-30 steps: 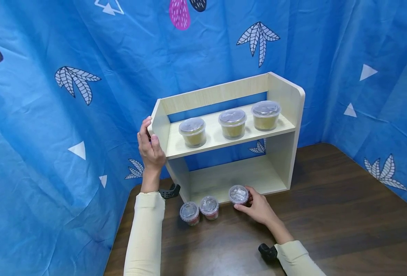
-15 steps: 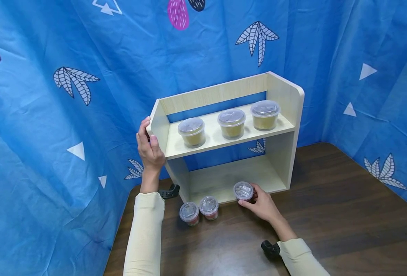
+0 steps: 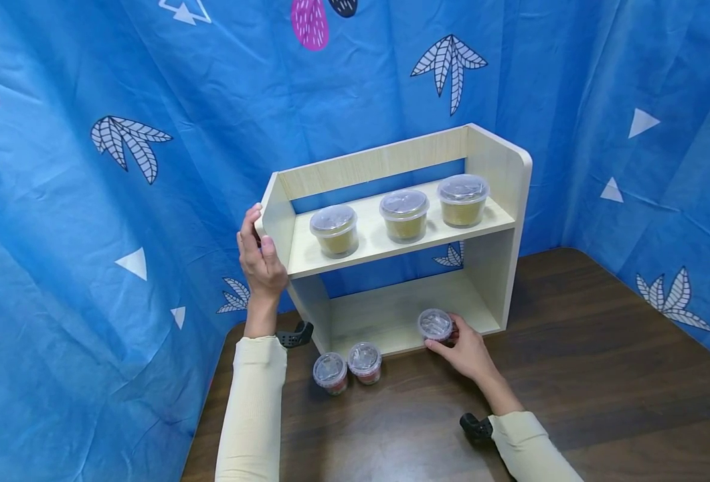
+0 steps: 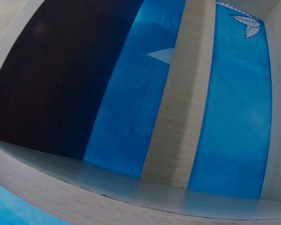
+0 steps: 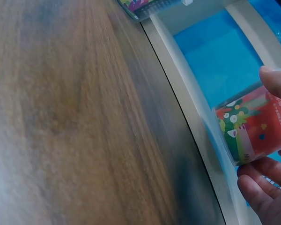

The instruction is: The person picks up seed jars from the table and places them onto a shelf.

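In the head view, my right hand [image 3: 468, 347] grips a small lidded plastic cup [image 3: 435, 324] at the front of the lower board. The right wrist view shows that cup's red side and colourful printed label [image 5: 253, 124], with thumb and fingers around it. My left hand [image 3: 262, 264] holds the left side panel of the pale wooden shelf [image 3: 275, 217] near its front edge. Two matching small cups, one on the left [image 3: 330, 373] and one beside it [image 3: 365, 363], stand on the table before the shelf's left part. The left hand is out of sight in the left wrist view.
Three larger lidded tubs with yellow contents, left [image 3: 334, 231], middle [image 3: 405, 215] and right [image 3: 463, 201], stand on the upper board. A dark wooden table [image 3: 595, 375] carries the shelf. Blue printed cloth [image 3: 210, 80] hangs behind and at both sides.
My right hand has carried the small cup rightward and slightly back along the shelf's lower front edge. The left hand and the other cups stay in place.
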Demonstrator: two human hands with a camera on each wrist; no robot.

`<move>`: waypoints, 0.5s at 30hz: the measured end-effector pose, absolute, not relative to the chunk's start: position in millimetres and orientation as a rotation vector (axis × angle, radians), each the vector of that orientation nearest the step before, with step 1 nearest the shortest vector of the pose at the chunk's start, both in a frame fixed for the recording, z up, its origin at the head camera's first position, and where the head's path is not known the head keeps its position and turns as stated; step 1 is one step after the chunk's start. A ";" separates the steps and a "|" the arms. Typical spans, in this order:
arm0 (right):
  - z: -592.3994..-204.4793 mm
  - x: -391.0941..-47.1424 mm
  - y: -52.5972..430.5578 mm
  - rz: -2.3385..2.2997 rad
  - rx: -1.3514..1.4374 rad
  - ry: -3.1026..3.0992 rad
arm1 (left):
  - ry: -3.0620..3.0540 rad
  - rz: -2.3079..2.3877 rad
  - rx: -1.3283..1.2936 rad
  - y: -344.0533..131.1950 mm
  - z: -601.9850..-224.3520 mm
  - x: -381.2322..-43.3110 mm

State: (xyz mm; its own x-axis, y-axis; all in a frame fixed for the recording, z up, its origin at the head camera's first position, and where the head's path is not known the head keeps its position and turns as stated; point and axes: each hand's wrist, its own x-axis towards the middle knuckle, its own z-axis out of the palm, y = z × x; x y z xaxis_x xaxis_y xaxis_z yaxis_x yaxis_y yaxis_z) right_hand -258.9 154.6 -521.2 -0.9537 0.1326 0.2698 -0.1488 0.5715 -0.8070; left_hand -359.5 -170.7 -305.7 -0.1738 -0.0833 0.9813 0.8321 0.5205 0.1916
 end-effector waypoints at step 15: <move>-524.5 -263.6 167.5 1.313 -0.112 -2.497 | -1.528 -0.947 -0.674 -170.3 -305.6 -359.0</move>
State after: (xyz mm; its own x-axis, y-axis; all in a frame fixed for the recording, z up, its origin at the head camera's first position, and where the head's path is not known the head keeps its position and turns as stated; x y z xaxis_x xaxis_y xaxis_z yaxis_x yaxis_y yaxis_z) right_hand -263.6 167.5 -524.5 -0.9468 0.2138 0.2405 -0.0769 0.5754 -0.8143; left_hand -359.0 -170.3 -305.6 -0.1767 -0.0880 0.9803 0.8384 0.5083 0.1968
